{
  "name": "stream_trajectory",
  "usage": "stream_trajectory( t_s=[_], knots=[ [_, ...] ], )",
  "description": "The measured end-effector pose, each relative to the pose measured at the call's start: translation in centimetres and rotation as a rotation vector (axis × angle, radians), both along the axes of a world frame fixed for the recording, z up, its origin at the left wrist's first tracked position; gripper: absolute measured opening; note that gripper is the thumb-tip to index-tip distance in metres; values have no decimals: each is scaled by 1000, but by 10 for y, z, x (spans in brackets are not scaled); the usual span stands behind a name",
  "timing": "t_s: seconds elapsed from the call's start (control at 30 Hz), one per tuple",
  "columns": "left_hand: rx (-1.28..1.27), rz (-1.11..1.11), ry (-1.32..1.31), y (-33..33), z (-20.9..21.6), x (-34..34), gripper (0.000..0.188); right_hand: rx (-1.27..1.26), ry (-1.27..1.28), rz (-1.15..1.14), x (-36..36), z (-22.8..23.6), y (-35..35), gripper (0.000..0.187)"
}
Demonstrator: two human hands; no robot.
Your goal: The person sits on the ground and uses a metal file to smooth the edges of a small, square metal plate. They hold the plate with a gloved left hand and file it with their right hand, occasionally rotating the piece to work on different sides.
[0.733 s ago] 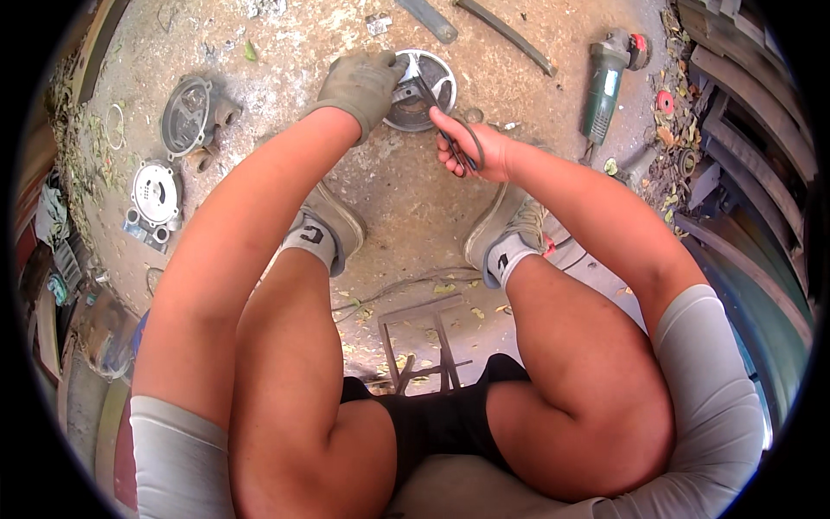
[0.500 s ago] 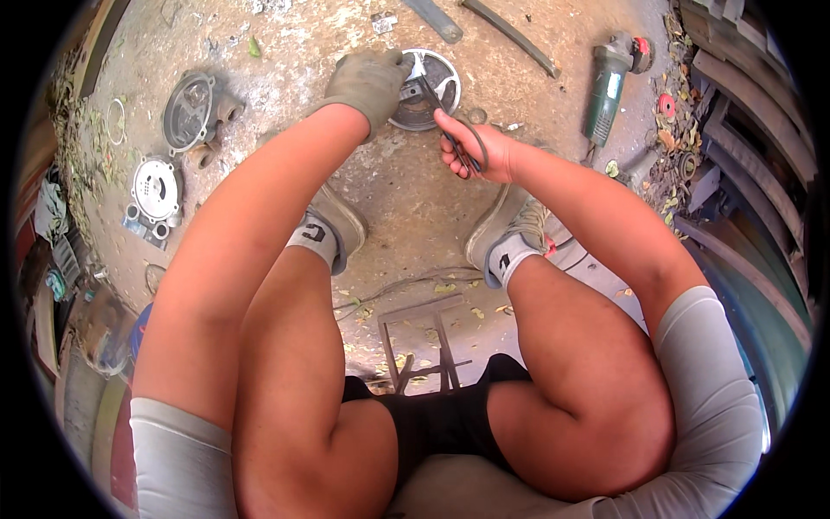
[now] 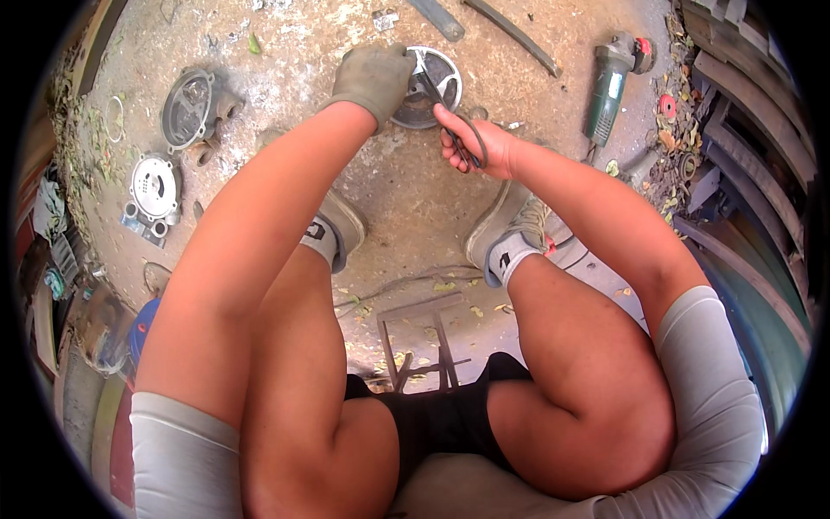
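Note:
My left hand (image 3: 372, 82), in a grey-green work glove, is closed at the left rim of a round metal wheel (image 3: 446, 71) with spokes on the ground. What its fingers grip is hidden, though a small whitish piece (image 3: 420, 66) shows beside them. My bare right hand (image 3: 475, 145) is closed on dark scissors (image 3: 434, 92) with large loop handles. Their blades point up and left over the wheel, with the tips close to the gloved fingers. Below the wheel, between my shoes, lies bare stained ground.
A green angle grinder (image 3: 608, 91) lies at the right, near a red disc (image 3: 667, 105). Round metal housings (image 3: 188, 110) and a silver cover (image 3: 156, 189) sit at the left. Two dark strips (image 3: 514, 36) lie at the far side. A metal frame (image 3: 415, 311) is nearer me.
My gloved left hand has shifted slightly right, covering more of the wheel's left side. The scissors have tilted a little; my right hand stays nearly in place.

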State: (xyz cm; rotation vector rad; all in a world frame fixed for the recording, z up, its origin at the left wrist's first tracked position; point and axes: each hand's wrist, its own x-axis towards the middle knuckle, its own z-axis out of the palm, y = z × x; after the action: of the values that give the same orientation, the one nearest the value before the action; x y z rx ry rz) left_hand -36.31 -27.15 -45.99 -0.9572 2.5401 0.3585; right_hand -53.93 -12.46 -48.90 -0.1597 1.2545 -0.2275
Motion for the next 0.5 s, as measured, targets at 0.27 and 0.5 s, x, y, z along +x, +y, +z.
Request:
stream_trajectory(
  t_s=[0.27, 0.5],
  knots=[
    [-35, 38, 60, 1, -22, 9, 29, -136, 172, 101, 13, -3, 11, 86],
    [-12, 13, 30, -3, -13, 7, 33, -165, 198, 139, 17, -6, 7, 88]
  ],
)
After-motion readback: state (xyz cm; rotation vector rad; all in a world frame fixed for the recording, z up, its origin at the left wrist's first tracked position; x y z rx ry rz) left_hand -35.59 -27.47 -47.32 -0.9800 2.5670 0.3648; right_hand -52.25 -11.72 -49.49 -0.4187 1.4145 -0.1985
